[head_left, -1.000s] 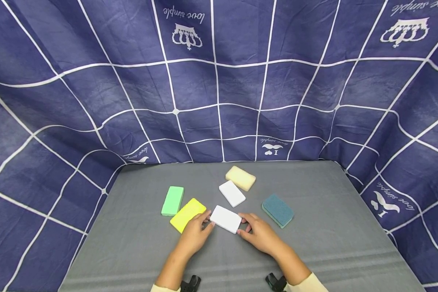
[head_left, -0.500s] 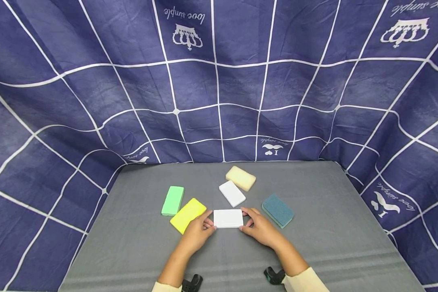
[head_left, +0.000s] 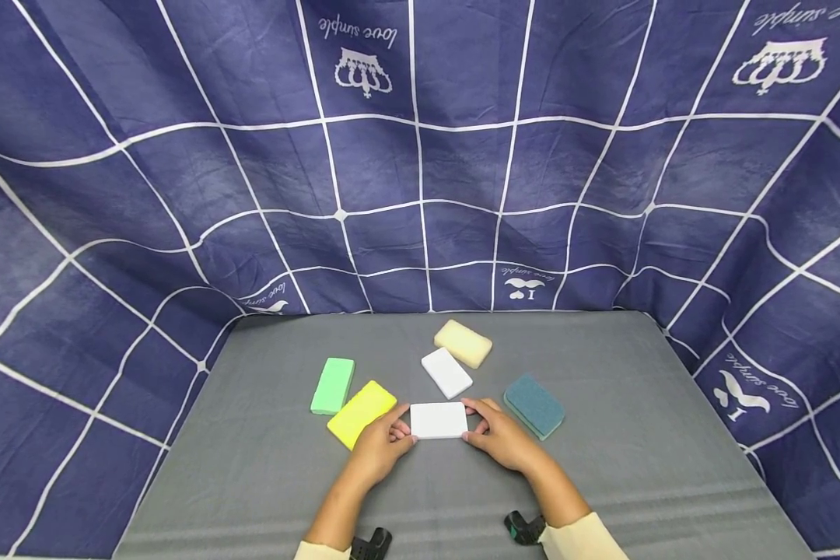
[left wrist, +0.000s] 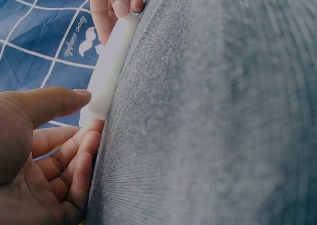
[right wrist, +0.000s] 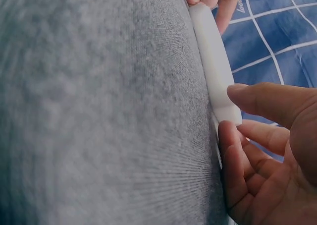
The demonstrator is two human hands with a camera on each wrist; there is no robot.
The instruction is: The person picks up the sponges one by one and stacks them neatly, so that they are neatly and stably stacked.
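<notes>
A white sponge block (head_left: 438, 421) lies flat on the grey cloth, its long side running left to right. My left hand (head_left: 379, 449) holds its left end, thumb at the near corner and fingers against the short side. At the opposite end my right hand (head_left: 498, 437) grips in the same way, index finger at the far corner. The left wrist view shows the block (left wrist: 110, 66) edge-on between both hands. From the right wrist, the thumb (right wrist: 262, 97) overlaps the block's edge while the other fingers curl at its end.
A second white block (head_left: 446, 372) and a cream sponge (head_left: 463, 343) lie behind. To the left are a yellow sponge (head_left: 361, 412), close by the left hand, and a green block (head_left: 332, 386). A dark teal sponge (head_left: 534, 406) lies right. Blue gridded fabric (head_left: 462, 171) hangs around the table.
The white block held by both hands has turned from slanted to straight across between one second and half a second ago. Since then hands and block have stayed nearly still.
</notes>
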